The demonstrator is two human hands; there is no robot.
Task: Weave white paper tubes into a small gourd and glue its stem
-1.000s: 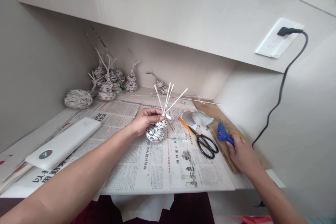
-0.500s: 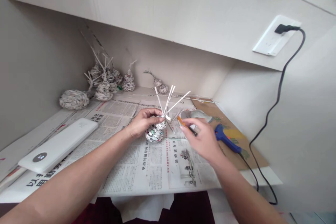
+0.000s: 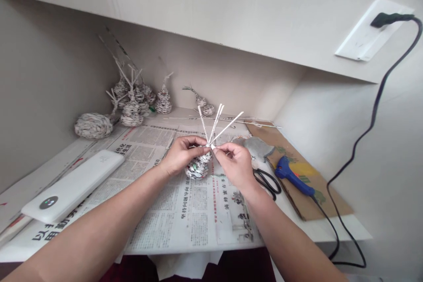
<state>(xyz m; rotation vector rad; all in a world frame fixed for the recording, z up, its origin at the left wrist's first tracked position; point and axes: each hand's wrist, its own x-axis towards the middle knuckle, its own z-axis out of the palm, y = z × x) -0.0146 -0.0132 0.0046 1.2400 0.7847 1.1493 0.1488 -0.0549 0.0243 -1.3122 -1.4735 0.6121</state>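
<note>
Woven paper gourd (image 3: 196,170): in front of the person, over the newspaper (image 3: 165,218) near the middle of the worktop (image 3: 343,229); its lower bulge shows below the fingers, though its base contact cannot be told.
Weight and feel: probably very light, with a ridged weave that should grip well and give slightly if squeezed.
Paper stalks (image 3: 216,124): thin, fanned upward from the neck; likely stiff lengthwise but easily creased, so poor handles.
Best hold: the neck just under the stalks, or the rounded body, pressed gently.
Left hand (image 3: 180,155): thumb and fingers closed around the neck, steadying the gourd.
Right hand (image 3: 236,165): thumb and forefinger pinched together on a small white strip end (image 3: 213,146) at the neck; the other fingers curl in.
Right side: black scissors (image 3: 279,185) partly behind the right wrist, then a blue glue gun (image 3: 294,177) on cardboard (image 3: 307,211).
Back left: similar woven pieces (image 3: 132,115), grouped near the wall.
</note>
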